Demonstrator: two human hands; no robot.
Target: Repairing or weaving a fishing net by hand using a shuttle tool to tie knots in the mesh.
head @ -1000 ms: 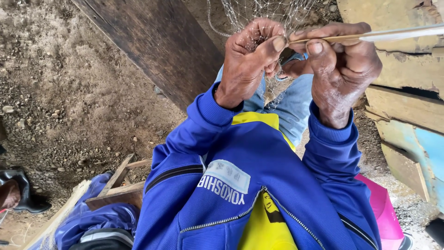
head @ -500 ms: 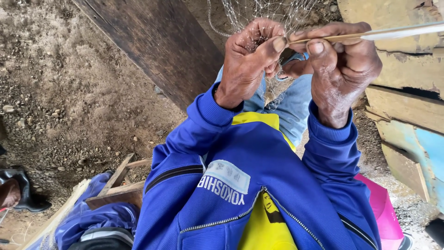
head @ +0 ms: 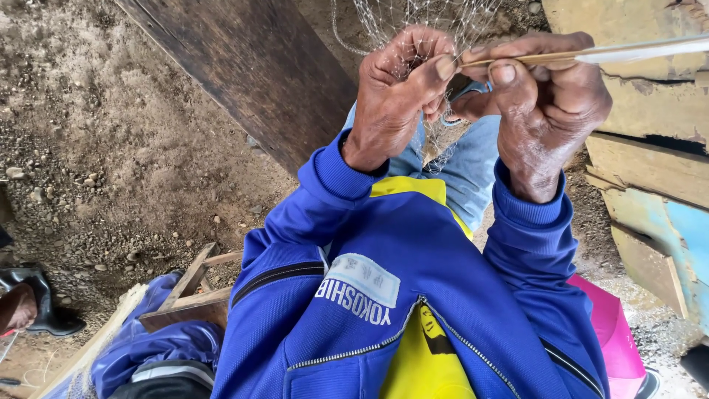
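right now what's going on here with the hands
A person in a blue jacket is working on a fine net. The left hand pinches the mesh, while the right hand grips a thin flat netting needle against it. Both hands meet above the person's knees, over bare dirt ground.

A fine pale net (head: 413, 22) hangs bunched, beside a thin tan netting needle (head: 591, 54) lying level.

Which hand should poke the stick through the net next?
Probably right: the right hand pinches the thin stick, tip at the net, while the left hand grips it.
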